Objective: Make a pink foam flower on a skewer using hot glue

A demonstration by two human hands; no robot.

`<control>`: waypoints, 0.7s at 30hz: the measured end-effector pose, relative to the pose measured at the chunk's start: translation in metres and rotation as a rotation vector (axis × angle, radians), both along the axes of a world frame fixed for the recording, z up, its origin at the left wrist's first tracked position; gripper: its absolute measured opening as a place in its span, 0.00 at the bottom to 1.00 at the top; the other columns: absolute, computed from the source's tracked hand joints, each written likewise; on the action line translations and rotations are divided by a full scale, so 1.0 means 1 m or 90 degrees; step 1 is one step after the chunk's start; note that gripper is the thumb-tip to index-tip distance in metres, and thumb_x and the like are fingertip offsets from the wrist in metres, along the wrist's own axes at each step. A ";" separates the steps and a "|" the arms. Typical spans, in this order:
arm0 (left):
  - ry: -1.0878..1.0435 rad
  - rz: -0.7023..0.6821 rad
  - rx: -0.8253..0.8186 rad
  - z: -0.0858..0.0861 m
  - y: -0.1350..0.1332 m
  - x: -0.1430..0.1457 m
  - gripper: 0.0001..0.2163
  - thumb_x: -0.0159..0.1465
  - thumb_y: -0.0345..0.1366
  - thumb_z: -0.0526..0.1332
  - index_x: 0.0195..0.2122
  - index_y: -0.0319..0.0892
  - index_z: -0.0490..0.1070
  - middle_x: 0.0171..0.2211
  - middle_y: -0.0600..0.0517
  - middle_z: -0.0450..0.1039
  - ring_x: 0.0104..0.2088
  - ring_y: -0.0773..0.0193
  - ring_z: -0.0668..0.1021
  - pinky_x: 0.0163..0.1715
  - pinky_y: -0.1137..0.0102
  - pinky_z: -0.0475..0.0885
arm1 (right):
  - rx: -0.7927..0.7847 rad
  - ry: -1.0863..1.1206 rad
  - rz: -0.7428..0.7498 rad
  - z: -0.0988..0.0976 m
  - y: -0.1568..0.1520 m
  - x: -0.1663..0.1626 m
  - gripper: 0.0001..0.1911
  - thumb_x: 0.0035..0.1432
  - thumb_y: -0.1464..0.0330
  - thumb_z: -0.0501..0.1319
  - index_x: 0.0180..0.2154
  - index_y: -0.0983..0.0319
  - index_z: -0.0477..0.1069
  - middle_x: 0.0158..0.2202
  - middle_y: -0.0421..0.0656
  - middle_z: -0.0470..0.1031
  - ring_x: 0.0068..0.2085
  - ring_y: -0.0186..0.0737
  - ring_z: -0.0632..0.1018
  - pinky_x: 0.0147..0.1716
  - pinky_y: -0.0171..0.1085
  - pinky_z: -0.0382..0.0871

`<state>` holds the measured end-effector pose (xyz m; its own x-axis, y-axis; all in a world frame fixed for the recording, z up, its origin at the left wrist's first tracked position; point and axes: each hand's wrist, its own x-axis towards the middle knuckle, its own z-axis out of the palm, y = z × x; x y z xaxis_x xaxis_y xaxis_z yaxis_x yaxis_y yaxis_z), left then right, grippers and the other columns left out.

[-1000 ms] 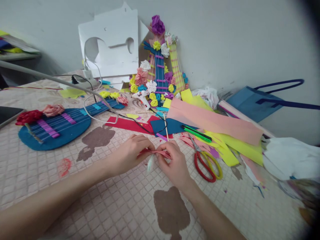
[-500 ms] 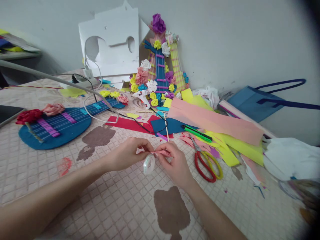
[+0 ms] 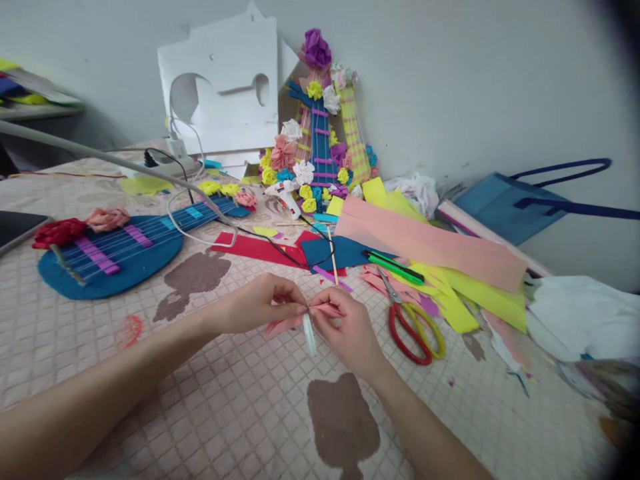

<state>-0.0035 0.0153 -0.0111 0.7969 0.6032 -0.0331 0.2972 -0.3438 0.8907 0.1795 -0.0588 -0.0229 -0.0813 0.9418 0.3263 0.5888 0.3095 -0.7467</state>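
My left hand and my right hand meet over the middle of the table, both pinched on a strip of pink paper. More of that pink paper hangs below my left fingers. A small roll of clear tape dangles edge-on between the two hands, just under the pinch. Red-handled scissors lie on the table just right of my right hand.
A blue felt guitar shape with paper roses lies at the left. Decorated guitars lean on the wall behind a white glue gun. Pink and yellow sheets, a green pen and a blue bag fill the right.
The tape roll has turned from face-on to edge-on under my fingers. A loose end of pink paper now shows below my left hand. Both hands stay in place.
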 end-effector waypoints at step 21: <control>-0.010 0.206 0.118 -0.002 0.005 0.002 0.10 0.60 0.35 0.55 0.31 0.39 0.74 0.28 0.52 0.77 0.29 0.66 0.76 0.31 0.73 0.69 | 0.079 -0.020 0.033 0.001 -0.014 -0.012 0.05 0.59 0.69 0.57 0.39 0.59 0.68 0.38 0.43 0.66 0.42 0.41 0.70 0.41 0.41 0.67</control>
<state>-0.0018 0.0202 -0.0134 0.5630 0.8189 0.1114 0.4038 -0.3901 0.8275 0.1675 -0.0726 -0.0221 -0.1406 0.8886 0.4367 0.5929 0.4288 -0.6817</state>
